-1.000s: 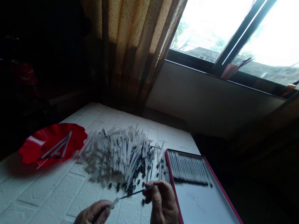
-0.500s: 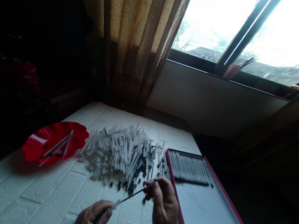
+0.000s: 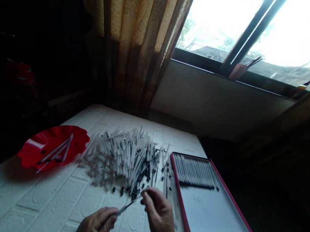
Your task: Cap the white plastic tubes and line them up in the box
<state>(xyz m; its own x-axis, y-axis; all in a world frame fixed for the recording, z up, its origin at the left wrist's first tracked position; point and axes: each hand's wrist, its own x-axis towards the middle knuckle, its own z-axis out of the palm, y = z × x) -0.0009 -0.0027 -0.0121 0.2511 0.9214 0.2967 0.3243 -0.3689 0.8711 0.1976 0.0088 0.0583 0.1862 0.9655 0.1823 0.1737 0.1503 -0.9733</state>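
Observation:
My left hand (image 3: 96,225) is closed around a clear pen barrel (image 3: 121,211), whose open end points up and right. A thin dark ink refill (image 3: 130,204) runs out of that end. My right hand (image 3: 159,214) pinches the far tip of the refill between thumb and fingers. Just beyond my hands lies a heap of pen parts (image 3: 127,155), with clear barrels, white caps and dark refills mixed together. Small black plugs (image 3: 122,192) are scattered along its near edge.
To the right is a shallow red-edged box lid (image 3: 223,220) with a row of pens (image 3: 196,172) inside. A red wavy-rimmed bowl (image 3: 29,150) holding a few pen pieces stands left on the white brick-patterned table (image 3: 60,211). Behind are a curtain (image 3: 137,29) and a window.
My right hand has moved down and left, closer to my left hand. Less of the refill now shows outside the barrel. The whole view has shifted slightly.

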